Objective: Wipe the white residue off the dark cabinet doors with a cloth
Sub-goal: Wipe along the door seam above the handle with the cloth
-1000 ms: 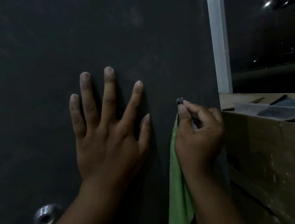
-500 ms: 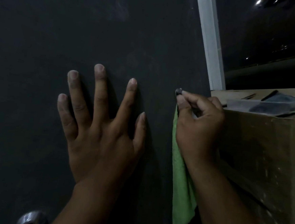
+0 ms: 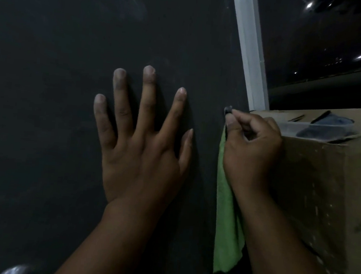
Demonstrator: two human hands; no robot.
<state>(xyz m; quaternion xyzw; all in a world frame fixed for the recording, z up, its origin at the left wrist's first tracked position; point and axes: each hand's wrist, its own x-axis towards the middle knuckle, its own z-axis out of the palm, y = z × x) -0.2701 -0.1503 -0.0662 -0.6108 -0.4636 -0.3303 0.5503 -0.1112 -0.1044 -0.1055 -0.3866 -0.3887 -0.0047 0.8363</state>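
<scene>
The dark cabinet door (image 3: 73, 63) fills the left and middle of the head view, with faint pale smears near its top. My left hand (image 3: 142, 138) lies flat against it, fingers spread and straight. My right hand (image 3: 249, 151) is curled near the door's right edge and pinches the green cloth (image 3: 226, 227), whose darkened tip at my fingertips touches the door. The rest of the cloth hangs down beside my wrist.
A white frame strip (image 3: 251, 51) runs along the door's right edge. A cardboard box (image 3: 325, 202) stands close on the right with a clear plastic tray (image 3: 318, 128) on top. A round metal knob (image 3: 17, 270) shows at the bottom left.
The view has shifted slightly, so both hands sit a little lower and further right in the frame. My left hand stays pressed flat and my right hand keeps its pinch on the cloth.
</scene>
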